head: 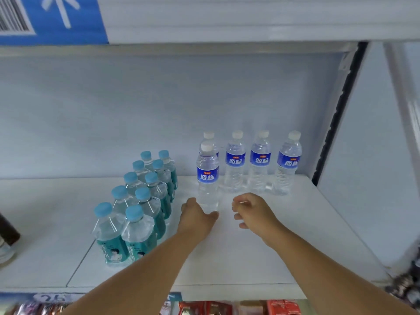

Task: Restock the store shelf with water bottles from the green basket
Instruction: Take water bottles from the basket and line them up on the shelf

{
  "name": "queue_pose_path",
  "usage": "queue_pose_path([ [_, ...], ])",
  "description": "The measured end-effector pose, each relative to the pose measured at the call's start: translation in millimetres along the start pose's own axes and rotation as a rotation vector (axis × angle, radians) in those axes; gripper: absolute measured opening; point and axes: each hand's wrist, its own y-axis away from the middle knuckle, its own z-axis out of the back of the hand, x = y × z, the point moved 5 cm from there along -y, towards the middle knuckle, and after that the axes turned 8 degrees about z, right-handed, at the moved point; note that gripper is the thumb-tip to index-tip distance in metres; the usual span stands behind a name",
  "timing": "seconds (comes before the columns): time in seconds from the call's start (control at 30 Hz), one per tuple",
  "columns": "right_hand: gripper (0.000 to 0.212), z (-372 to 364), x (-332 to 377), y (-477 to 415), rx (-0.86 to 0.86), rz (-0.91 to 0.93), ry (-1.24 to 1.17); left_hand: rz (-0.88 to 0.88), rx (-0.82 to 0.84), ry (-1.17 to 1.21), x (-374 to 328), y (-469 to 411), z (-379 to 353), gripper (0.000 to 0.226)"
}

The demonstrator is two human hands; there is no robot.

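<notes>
Packets (204, 308) show below the shelf (250, 269) lip; on it the left hand (196, 215) curls its fingers (188, 201) round the foot of the upright front bottle (207, 176); the right hand (252, 212) hovers beside, loosely curled, holding nothing; best to grip low and square the bottle with the back row (235, 160), clear of the teal bottles (136, 201) just left; no basket in view.
</notes>
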Motion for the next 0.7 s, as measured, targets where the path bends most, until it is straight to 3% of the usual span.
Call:
queue_pose_path([
  [0.2, 0.012, -14.7, -38.3, 55.2, 0.035, -0.012, -0.024, -0.272, 0.179, -0.182, 31.5, 73.9, 5.3, 0.011],
  [0.47, 0.013, -34.9, -42.2, 137.2, -0.023, 0.121, 0.087, -0.458, 0.266, -0.286, 76.4, 127.4, 19.5, 0.012],
  [0.7, 0.013, -77.2, -71.6, 214.2, -0.026, 0.118, 0.179, -0.505, 0.375, -0.344, 141.4, 167.1, 24.6, 0.010],
])
